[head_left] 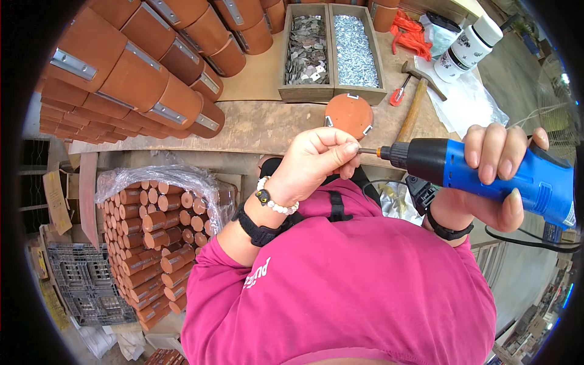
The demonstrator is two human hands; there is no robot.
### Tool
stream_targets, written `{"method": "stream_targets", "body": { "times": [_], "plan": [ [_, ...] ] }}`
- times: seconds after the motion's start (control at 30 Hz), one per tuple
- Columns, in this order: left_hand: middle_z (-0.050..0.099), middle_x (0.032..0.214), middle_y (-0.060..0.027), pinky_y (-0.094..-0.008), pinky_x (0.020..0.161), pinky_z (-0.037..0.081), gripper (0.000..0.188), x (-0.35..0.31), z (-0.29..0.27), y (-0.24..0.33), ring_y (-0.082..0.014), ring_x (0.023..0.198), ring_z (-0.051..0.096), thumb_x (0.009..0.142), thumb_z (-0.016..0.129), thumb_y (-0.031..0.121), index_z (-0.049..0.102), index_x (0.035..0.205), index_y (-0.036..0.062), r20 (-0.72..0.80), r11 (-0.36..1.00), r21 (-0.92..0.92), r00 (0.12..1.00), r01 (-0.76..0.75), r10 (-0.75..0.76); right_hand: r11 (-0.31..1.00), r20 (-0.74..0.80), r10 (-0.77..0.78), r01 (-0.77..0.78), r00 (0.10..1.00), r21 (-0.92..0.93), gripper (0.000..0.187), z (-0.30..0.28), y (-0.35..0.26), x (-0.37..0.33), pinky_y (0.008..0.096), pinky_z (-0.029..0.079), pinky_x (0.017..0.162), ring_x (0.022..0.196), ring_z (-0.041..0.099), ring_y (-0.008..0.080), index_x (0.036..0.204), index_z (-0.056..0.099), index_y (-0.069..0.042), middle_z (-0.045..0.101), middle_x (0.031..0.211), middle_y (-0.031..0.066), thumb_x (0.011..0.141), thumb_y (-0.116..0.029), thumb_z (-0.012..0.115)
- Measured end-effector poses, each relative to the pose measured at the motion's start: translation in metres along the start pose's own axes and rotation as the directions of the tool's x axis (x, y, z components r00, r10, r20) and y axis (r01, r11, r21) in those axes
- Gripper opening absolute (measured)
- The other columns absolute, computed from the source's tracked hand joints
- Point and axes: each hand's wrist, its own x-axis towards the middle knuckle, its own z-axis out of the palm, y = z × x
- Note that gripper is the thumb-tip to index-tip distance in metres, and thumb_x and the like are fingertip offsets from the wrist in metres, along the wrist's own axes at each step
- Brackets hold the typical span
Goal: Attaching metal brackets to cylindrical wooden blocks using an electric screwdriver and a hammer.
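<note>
My right hand (499, 158) is wrapped round a blue and black electric screwdriver (538, 191), held level with its bit (368, 151) pointing left. At the bit's tip, the thumb and fingers of my left hand (322, 155) are pinched together; whatever small thing lies between them is hidden. Just behind the fingertips, on the bench edge, stands a terracotta-coloured cylinder (349, 115), its round end up, with small metal brackets round its rim.
A two-part wooden box (331, 94) holds flat metal pieces (307, 52) and screws (354, 55). To its right lie a hammer (415, 100), a red-handled screwdriver (398, 95) and white bottles (468, 48). Terracotta cylinders (131, 73) are stacked left; more fill a plastic-lined container (164, 237) below.
</note>
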Motion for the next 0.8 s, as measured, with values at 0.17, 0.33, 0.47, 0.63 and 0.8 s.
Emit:
{"method": "stream_targets", "body": {
  "times": [0.17, 0.33, 0.47, 0.63, 0.8],
  "plan": [
    [0.055, 0.072, -0.0043, -0.0220, 0.057, 0.041, 0.012, 0.004, 0.001, 0.003, -0.0103, 0.062, 0.051, 0.083, 0.050, 0.012, 0.054, 0.086, 0.0009, 0.010, 0.997, 0.080, 1.000, -0.023, 0.023, 0.999, 0.000, -0.017, 0.017, 1.000, 0.032, 0.061, -0.005, 0.007, 0.000, 0.0313, 0.040, 0.058, 0.065, 0.047, 0.0151, 0.122, 0.024, -0.002, 0.045, 0.079, 0.0048, 0.069, -0.016, 0.052],
    [0.057, 0.079, -0.0053, -0.0239, 0.065, 0.044, 0.018, 0.019, 0.004, 0.016, -0.0108, 0.071, 0.054, 0.084, 0.050, 0.016, 0.055, 0.088, 0.0002, 0.156, 0.955, 0.295, 0.987, -0.011, -0.036, 0.997, -0.072, 0.018, -0.013, 0.997, 0.073, 0.060, -0.020, -0.002, -0.002, 0.0310, 0.038, 0.063, 0.069, 0.046, 0.0142, 0.121, 0.026, -0.001, 0.044, 0.081, 0.0043, 0.069, -0.016, 0.050],
    [0.058, 0.084, -0.0052, -0.0269, 0.071, 0.044, 0.022, 0.060, -0.018, 0.032, -0.0136, 0.079, 0.054, 0.083, 0.050, 0.018, 0.057, 0.093, -0.0005, 0.076, 0.637, 0.740, 0.967, -0.218, 0.243, 0.998, -0.137, 0.002, 0.006, 0.991, 0.062, 0.059, -0.030, -0.008, -0.002, 0.0300, 0.037, 0.065, 0.070, 0.046, 0.0137, 0.120, 0.028, -0.001, 0.045, 0.081, 0.0040, 0.067, -0.017, 0.050],
    [0.059, 0.086, -0.0114, -0.0286, 0.072, 0.043, 0.018, 0.119, -0.092, 0.045, -0.0223, 0.080, 0.056, 0.072, 0.059, 0.013, 0.061, 0.088, 0.0046, 0.059, -0.064, 0.997, 0.950, -0.042, 0.308, 0.999, -0.159, -0.020, 0.028, 0.987, 0.045, 0.058, -0.038, -0.017, -0.003, 0.0301, 0.035, 0.065, 0.069, 0.045, 0.0133, 0.118, 0.031, 0.000, 0.045, 0.081, 0.0042, 0.066, -0.018, 0.050],
    [0.060, 0.085, -0.0084, -0.0364, 0.074, 0.043, 0.019, 0.138, -0.105, 0.045, -0.0261, 0.087, 0.054, 0.065, 0.064, 0.019, 0.064, 0.083, 0.0132, -0.031, -0.378, 0.922, 0.991, 0.080, 0.134, 1.000, -0.196, -0.021, 0.023, 0.980, 0.004, 0.058, -0.040, -0.024, -0.007, 0.0299, 0.035, 0.065, 0.069, 0.045, 0.0134, 0.118, 0.031, 0.001, 0.044, 0.081, 0.0045, 0.066, -0.017, 0.050]
  ]
}}
